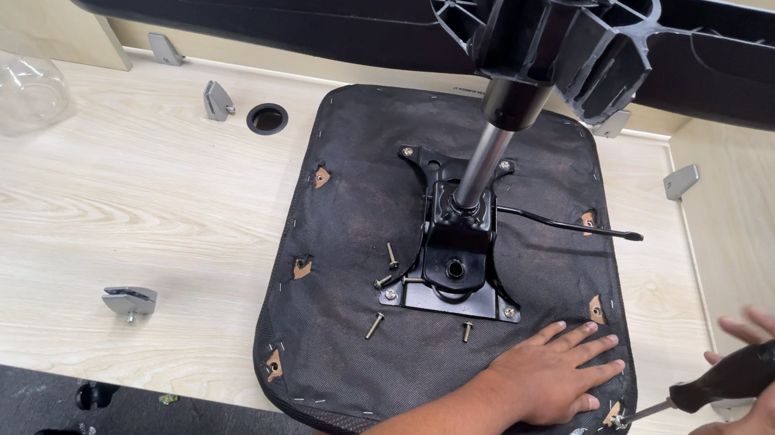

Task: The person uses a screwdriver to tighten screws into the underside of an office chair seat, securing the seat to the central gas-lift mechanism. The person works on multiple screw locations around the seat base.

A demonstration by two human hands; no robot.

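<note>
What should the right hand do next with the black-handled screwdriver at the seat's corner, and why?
Probably seat the black-handled screwdriver tip squarely in the corner screw before turning: the right hand holds it slanted, while the left hand lies flat on the upturned black fabric seat base.

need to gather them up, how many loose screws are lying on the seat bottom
4 loose screws on the seat bottom: one left of the metal plate, one just below it, one lower left, one below the plate. Others may hide under the plate or hand.

desk left [87,196] open — passable | chair base [456,15] overhead — blocks
</note>
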